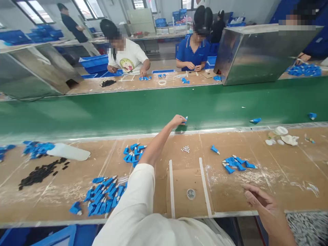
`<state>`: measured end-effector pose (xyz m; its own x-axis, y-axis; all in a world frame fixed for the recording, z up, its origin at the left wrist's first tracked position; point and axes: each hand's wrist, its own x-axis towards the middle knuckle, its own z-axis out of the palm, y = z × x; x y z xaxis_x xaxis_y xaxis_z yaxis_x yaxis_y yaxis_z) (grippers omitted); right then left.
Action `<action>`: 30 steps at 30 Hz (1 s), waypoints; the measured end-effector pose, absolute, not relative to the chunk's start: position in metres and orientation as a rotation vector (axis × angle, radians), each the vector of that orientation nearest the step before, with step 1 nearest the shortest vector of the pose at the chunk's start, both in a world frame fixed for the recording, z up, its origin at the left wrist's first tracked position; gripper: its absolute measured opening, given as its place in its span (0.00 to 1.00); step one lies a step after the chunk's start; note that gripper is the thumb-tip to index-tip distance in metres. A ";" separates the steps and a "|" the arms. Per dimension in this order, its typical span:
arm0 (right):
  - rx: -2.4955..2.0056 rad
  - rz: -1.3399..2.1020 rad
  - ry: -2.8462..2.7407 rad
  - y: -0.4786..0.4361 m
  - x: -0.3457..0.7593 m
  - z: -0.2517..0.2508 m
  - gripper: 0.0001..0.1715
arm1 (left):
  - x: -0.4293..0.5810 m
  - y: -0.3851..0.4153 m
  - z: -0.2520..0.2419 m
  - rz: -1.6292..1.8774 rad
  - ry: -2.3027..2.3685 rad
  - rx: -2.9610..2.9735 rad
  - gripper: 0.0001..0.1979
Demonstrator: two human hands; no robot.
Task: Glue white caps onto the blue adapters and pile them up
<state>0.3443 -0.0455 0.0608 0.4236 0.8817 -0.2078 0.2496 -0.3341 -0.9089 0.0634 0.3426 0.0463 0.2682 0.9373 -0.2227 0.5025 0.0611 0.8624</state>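
Note:
My left hand (178, 120) reaches out over the green belt, its fingers closed on a small blue plastic part (185, 120) with a white tip. My right hand (266, 205) hovers near the table's front edge, half curled, thumb and forefinger apart and nothing visible in it. Beyond the right hand lies a group of blue parts (238, 164), with a single blue part (215, 149) to its left. Under my left arm are more blue parts (133, 153) and a larger heap (104, 196). A tiny heap of white pieces (185, 149) and a round clear dish (191, 194) sit mid-table.
White tape strips (172, 191) flank the dish. Black pieces (42, 172) and a translucent bottle (69, 152) lie left. Blue parts (255, 120) rest on the green belt (128, 111). A tape roll (281, 131) stands right. Co-workers sit opposite, between metal housings (252, 54).

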 end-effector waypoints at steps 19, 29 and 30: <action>-1.326 1.209 -1.615 0.000 0.288 0.030 0.26 | 0.023 0.077 0.095 1.114 0.807 0.830 0.20; -1.202 1.298 -1.678 0.020 0.234 -0.021 0.28 | 0.017 0.025 0.056 1.280 0.805 0.399 0.11; -1.187 1.292 -1.694 0.023 0.230 -0.023 0.27 | 0.015 0.023 0.053 1.281 0.809 0.385 0.10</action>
